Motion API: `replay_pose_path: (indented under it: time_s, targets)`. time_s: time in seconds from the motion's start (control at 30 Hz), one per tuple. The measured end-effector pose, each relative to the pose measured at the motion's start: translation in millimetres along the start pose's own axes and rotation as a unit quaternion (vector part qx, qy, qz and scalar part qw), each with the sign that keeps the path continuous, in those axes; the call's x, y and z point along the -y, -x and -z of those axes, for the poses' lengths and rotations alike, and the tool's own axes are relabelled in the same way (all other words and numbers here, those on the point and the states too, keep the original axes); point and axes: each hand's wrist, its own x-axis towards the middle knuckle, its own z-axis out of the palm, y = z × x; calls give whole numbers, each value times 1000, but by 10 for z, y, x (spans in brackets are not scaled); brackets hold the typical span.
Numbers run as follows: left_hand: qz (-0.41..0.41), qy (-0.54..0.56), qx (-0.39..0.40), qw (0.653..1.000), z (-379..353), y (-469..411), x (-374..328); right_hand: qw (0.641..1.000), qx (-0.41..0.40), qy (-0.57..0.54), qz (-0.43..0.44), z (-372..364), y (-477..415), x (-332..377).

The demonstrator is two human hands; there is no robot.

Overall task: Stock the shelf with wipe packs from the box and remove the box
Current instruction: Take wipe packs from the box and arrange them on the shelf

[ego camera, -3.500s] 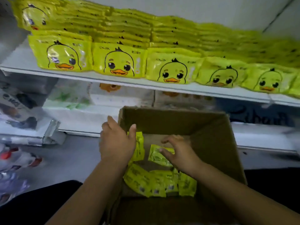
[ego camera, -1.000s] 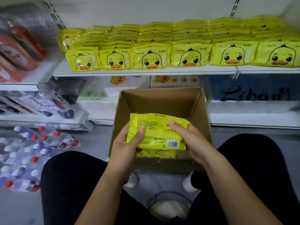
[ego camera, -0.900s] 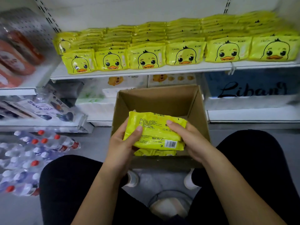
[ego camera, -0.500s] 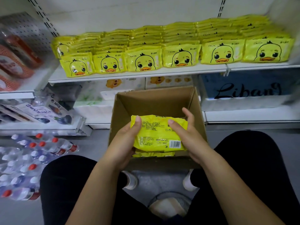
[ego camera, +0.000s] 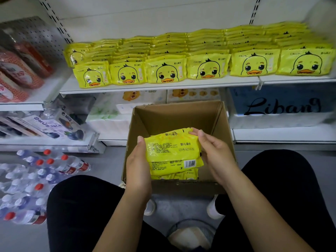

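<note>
A small stack of yellow wipe packs (ego camera: 172,151) is held above the open cardboard box (ego camera: 174,115), printed back sides up. My left hand (ego camera: 138,164) grips the stack's left edge and my right hand (ego camera: 214,153) grips its right edge. The box stands on the floor between my knees, in front of the shelving. The white shelf (ego camera: 160,87) above it carries rows of yellow duck-face wipe packs (ego camera: 166,71), stacked several deep from left to right. What lies on the box floor under the held stack is hidden.
Shrink-wrapped water bottles (ego camera: 36,177) with red caps lie on the floor at the left. Tissue packs (ego camera: 112,113) and a blue Libang pack (ego camera: 280,106) fill the lower shelf. Red packs (ego camera: 16,70) sit on the left shelf. A round stool (ego camera: 190,233) is under me.
Both hands took packs from the box floor and lifted them as one stack above the box. In the last second the stack rose slightly and my right fingers shifted along its top right edge.
</note>
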Motion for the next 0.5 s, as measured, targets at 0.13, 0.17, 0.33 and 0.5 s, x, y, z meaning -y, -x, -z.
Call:
replay_pose_path:
  time_s: [0.13, 0.17, 0.33, 0.5]
  targets:
    - [-18, -41, 40, 998, -3, 42, 29, 998, -52, -18, -12, -62, 29, 8]
    - [-39, -56, 38, 997, 1, 54, 39, 997, -70, -9, -10, -77, 26, 1]
    - [-111, -95, 55, 988, -38, 59, 146, 969, -219, 98, 52, -83, -32, -52]
    - [-130, -100, 52, 985, -81, 75, 176, 950, -272, 130, 81, -81, 20, 30]
